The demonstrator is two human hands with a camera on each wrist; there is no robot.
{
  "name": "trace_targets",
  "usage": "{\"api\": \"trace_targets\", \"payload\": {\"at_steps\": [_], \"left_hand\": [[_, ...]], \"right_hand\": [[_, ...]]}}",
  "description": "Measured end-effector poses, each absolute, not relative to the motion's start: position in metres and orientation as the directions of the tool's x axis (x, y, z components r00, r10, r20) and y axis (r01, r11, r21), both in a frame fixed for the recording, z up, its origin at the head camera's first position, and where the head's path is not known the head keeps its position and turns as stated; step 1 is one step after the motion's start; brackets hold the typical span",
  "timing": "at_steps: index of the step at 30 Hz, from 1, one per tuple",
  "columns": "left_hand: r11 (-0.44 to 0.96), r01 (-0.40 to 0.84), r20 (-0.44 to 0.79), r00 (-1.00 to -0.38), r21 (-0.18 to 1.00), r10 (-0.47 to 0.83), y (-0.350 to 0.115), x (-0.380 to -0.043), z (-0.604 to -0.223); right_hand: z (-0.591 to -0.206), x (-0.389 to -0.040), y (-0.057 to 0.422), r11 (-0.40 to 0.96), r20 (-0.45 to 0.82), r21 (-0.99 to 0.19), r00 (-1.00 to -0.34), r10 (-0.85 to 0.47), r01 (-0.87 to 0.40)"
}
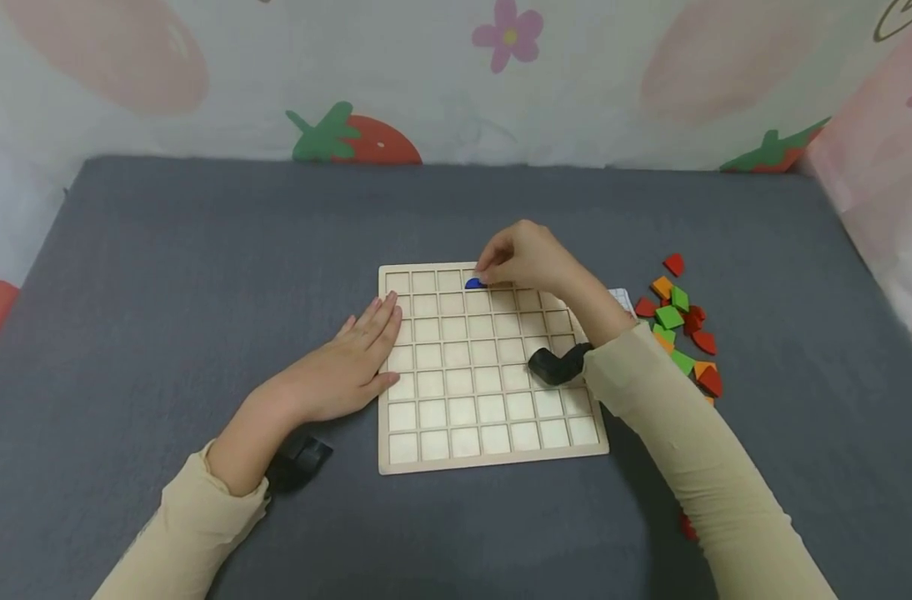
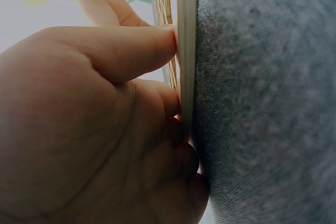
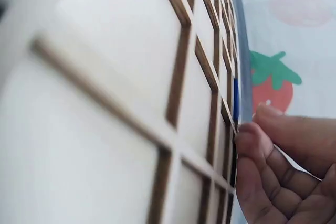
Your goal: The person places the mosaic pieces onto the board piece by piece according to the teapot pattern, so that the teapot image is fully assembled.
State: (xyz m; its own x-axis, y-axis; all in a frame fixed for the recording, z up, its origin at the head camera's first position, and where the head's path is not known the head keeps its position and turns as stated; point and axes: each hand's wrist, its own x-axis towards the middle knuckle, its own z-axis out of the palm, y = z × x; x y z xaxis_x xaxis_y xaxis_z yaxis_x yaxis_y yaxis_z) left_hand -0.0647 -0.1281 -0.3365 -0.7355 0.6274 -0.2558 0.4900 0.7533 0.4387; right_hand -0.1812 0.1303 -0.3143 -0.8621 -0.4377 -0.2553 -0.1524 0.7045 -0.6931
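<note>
A square wooden grid board [image 1: 459, 381] with rows of shallow cells lies on the table. At its top edge, my right hand [image 1: 527, 258] pinches a small blue piece [image 1: 473, 284] with thumb and fingertips, at a cell in the top row. In the right wrist view the blue piece [image 3: 235, 98] shows as a thin strip by the fingertips; their exact contact is hard to see. My left hand [image 1: 351, 362] rests on the board's left edge, fingers extended. The left wrist view shows the left thumb [image 2: 142, 51] against the board's side [image 2: 187, 51].
Several red, orange and green pieces [image 1: 669, 317] lie loose right of the board, beside a partly hidden white printed item [image 1: 621, 297]. One red piece [image 1: 687, 527] sits near the right sleeve. Black devices are at both wrists. A printed curtain [image 1: 576, 100] hangs behind the grey table [image 1: 201, 250].
</note>
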Motion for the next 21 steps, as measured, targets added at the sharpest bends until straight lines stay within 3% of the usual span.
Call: {"api": "trace_targets", "payload": {"at_steps": [11,21], "left_hand": [[0.753,0.484,-0.267,-0.731,0.446,0.628,-0.129,-0.066,-0.335],[0.75,0.474,-0.274,-0.728,0.461,0.628,-0.131,-0.065,-0.334]], "right_hand": [[-0.298,-0.173,0.179,0.544,-0.183,-0.837,-0.906,-0.38,-0.059],[-0.294,-0.162,0.224,0.597,-0.162,-0.802,-0.952,-0.26,-0.027]]}}
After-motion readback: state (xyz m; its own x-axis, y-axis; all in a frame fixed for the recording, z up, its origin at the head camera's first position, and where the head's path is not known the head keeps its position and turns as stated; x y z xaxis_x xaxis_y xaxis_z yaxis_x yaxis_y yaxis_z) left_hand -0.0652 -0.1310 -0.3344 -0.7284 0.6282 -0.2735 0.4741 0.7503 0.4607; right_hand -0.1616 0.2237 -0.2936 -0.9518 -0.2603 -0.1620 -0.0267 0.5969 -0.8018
